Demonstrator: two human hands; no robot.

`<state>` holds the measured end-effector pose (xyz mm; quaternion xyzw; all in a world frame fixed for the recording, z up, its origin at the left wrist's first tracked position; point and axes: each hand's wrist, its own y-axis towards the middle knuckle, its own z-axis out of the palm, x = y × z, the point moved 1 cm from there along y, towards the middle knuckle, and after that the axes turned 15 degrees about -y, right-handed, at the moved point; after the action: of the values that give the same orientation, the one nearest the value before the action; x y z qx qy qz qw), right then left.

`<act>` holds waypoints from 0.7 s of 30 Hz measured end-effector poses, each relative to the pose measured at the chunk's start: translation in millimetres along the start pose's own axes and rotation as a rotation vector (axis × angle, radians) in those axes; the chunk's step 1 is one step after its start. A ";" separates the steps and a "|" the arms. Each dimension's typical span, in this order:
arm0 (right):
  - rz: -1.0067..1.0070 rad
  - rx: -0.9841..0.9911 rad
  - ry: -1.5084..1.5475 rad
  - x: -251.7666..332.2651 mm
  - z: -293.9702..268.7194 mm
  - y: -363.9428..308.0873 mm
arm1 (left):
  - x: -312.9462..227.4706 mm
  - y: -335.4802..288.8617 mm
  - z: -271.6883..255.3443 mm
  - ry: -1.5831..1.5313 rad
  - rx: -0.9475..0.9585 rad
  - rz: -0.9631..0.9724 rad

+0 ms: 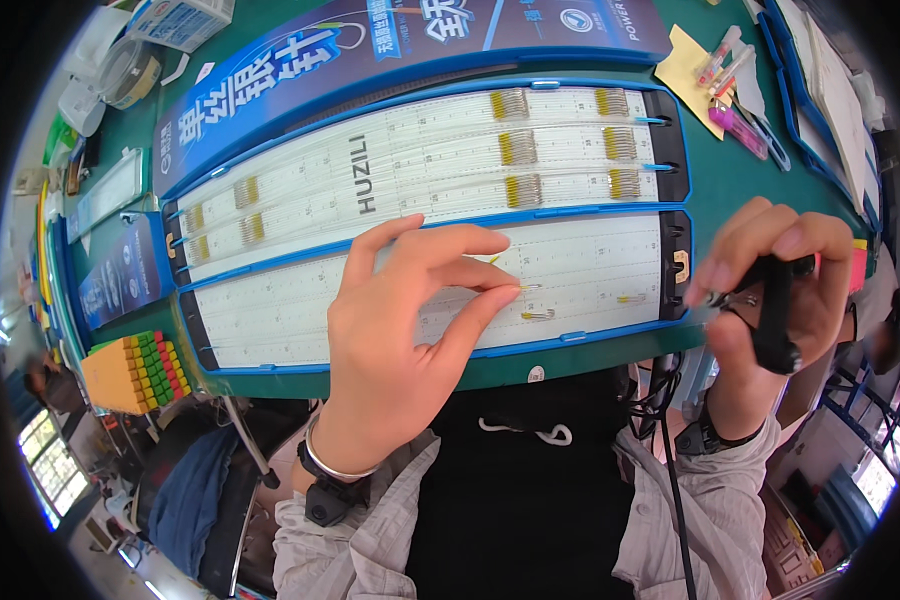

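My left hand (395, 320) reaches over the lower half of an open, blue-edged fishing rig box (450, 348). Its thumb and a finger are pinched together, with a small fish hook (532, 287) showing at the fingertips. Just right of the pinch, loose yellow-shanked hooks (538, 315) lie on the white ruled panel, and another hook (630, 299) is further right. Off the box's right end, my right hand (805, 250) is wrapped round a black hand tool (773, 310), slightly blurred. The tool's exact kind is unclear.
Rows of bundled hooks (518, 148) sit in the upper panel. A blue printed lid (400, 60) stands behind. Pens (735, 130) and papers lie at far right, plastic tubs (125, 75) at far left. Colourful foam pieces (150, 368) stand on the near left of the green table (490, 374).
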<state>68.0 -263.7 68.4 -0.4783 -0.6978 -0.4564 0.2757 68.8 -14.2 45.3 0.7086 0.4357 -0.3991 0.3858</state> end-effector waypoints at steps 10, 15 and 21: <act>0.235 0.101 0.499 -33.2 16.5 -5.2 | 8.9 -8.5 -1.2 -0.225 -0.011 0.018; 0.201 0.261 0.444 -28.6 19.3 -1.0 | 9.3 -9.6 -2.3 -0.223 0.002 0.066; 0.121 0.282 0.354 -29.0 22.0 -1.4 | 12.3 -9.7 -1.6 -0.212 0.007 0.072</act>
<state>79.1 -256.1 34.5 -0.3885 -0.6655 -0.4137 0.4848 64.0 -5.8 32.8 0.6789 0.3652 -0.4591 0.4416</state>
